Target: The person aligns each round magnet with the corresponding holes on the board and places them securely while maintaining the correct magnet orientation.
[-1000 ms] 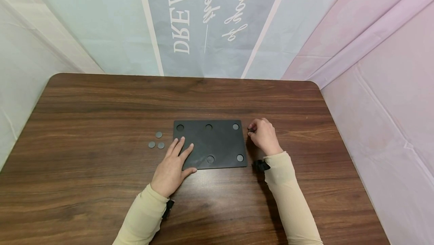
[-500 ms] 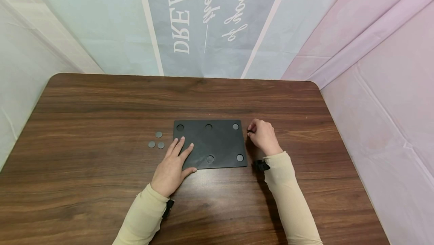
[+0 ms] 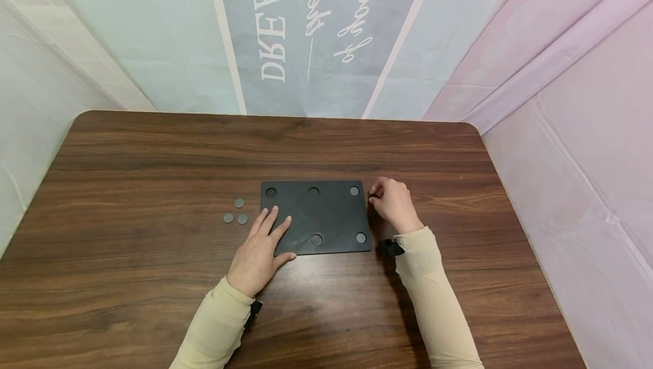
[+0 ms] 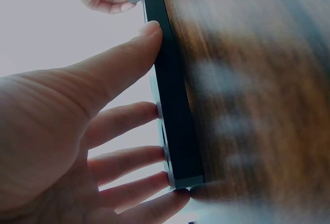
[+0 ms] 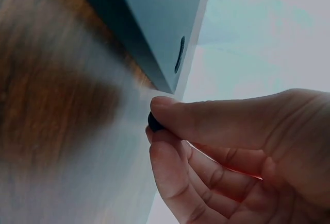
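A flat dark grey rectangular board with round recesses lies on the table. My left hand rests on its left end, fingers spread and straight, thumb at the near edge; the left wrist view shows these fingertips touching the board. My right hand is just off the board's right edge, pinching a small dark round disc between thumb and fingers. Lighter grey discs sit in the far right recess and near right recess. Whatever part of the board lies under my left hand is hidden.
Three loose grey discs, one of them the far disc, lie on the wooden table left of the board. A printed cloth backdrop hangs behind the far table edge, with pale cloth at both sides.
My right hand has shifted slightly left, closer to the board's right edge, still pinching the disc. The left hand, the board and the loose discs stay where they were.
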Demonstrator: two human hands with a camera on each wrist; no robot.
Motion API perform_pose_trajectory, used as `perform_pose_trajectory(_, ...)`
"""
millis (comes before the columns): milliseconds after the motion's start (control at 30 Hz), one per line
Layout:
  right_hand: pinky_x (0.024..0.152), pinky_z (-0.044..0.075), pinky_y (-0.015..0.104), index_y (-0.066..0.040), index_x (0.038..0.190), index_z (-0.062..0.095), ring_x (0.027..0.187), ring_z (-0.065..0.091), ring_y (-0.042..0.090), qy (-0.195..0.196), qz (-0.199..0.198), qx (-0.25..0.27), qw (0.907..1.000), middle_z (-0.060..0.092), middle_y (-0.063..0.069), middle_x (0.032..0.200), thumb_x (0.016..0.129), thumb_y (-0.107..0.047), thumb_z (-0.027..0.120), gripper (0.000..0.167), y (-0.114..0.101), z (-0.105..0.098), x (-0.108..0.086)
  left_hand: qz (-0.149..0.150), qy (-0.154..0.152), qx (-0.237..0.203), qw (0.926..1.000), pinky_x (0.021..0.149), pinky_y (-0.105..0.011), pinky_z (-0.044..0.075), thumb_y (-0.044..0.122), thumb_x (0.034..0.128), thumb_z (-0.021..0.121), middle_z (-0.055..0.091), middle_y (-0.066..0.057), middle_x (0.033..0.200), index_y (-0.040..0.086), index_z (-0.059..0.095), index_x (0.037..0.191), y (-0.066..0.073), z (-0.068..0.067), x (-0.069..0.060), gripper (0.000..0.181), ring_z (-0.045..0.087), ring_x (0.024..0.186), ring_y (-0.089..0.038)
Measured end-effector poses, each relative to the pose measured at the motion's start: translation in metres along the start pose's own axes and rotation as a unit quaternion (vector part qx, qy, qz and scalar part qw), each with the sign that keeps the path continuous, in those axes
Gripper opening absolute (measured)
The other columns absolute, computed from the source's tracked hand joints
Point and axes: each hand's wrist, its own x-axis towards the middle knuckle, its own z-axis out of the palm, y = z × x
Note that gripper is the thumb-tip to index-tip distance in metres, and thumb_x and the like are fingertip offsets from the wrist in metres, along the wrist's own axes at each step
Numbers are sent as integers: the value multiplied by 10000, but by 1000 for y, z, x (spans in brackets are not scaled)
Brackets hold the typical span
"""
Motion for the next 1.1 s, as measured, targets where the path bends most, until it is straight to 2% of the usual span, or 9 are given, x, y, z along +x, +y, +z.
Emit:
perform_pose_trajectory(567, 721, 522, 422, 3, 870, 671, 779, 636, 284, 38, -174, 189, 9997, 674, 149, 825, 826, -5, 688, 48, -13, 0, 5, 29, -15, -1, 10000, 871, -462, 532, 279, 756, 801, 400, -226, 1474, 48, 560, 1346, 0, 0, 0, 678, 330, 1384, -402)
perform_pose_trajectory(1100, 732, 525, 399, -15, 885, 663, 791, 640, 259, -74, -315, 307, 9990, 674, 125, 836, 851, -25, 670, 35, -29, 12, 11, 4, -36, -16, 10000, 886, -469, 525, 278, 759, 799, 395, -230, 1475, 45, 555, 1349, 1, -1, 0, 679, 324, 1387, -406)
